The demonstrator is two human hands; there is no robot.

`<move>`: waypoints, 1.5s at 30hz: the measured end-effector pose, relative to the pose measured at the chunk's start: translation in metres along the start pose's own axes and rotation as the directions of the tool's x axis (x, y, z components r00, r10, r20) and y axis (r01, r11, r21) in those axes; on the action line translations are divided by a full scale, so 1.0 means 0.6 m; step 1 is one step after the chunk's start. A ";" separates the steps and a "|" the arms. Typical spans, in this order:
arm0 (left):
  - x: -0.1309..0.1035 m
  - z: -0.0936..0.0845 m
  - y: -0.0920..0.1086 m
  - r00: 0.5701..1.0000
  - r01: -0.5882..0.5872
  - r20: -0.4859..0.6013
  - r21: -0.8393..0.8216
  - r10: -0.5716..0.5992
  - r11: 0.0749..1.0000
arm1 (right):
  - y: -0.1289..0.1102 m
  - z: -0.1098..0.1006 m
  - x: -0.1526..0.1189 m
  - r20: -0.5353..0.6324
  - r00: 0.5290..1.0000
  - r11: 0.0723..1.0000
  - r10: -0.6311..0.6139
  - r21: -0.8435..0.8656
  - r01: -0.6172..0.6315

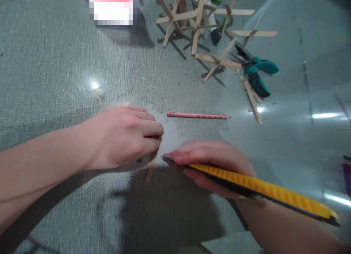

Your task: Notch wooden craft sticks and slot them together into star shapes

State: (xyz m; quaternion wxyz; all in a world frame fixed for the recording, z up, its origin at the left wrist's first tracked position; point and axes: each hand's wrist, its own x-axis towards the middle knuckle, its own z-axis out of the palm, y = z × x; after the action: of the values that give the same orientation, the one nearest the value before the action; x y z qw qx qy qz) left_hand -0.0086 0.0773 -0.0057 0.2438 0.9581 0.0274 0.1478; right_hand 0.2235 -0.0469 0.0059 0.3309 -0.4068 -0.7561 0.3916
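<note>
My left hand (pixel 128 137) is closed, with its fingers curled down on a white sheet (pixel 171 133) on the table. A wooden craft stick (pixel 150 170) comes out from under its fingers towards me; the rest of the stick is hidden. In my right hand (pixel 214 159) is a yellow and black utility knife (pixel 246 182), gripped like a pen. Its tip points left, just short of my left fingers and close to the stick. Beyond my hands lies a pink pencil (pixel 199 115), apart from both.
Several crossed craft-stick pieces (pixel 197 19) stand at the back. Teal-handled pliers (pixel 256 71) lie at their right, near a wooden clothespin-like piece (pixel 252 100). A blurred pink and white object (pixel 112 7) sits at the back left. Clear sheeting (pixel 301 137) covers the right side.
</note>
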 end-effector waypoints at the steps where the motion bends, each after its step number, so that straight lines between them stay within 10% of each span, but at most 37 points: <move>1: 0.001 -0.002 -0.001 1.000 -0.027 0.004 -0.004 0.027 1.000 | 0.000 0.001 -0.001 -0.005 1.000 1.000 0.001 -0.004 -0.001; 18: 0.003 -0.001 -0.014 0.999 -0.047 0.018 0.018 0.047 0.999 | -0.034 0.033 -0.017 -0.232 0.959 0.982 0.163 -0.056 -0.181; 45: 0.009 -0.009 -0.016 0.989 -0.061 0.130 -0.033 0.065 0.998 | -0.031 0.048 -0.014 -0.197 0.973 0.969 0.120 -0.188 -0.158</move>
State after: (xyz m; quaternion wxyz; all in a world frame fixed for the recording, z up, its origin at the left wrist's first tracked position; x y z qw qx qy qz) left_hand -0.0050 0.0888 -0.0046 0.2541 0.9625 -0.0209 0.0927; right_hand 0.1970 -0.0702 0.0069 0.3278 -0.5249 -0.7278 0.2955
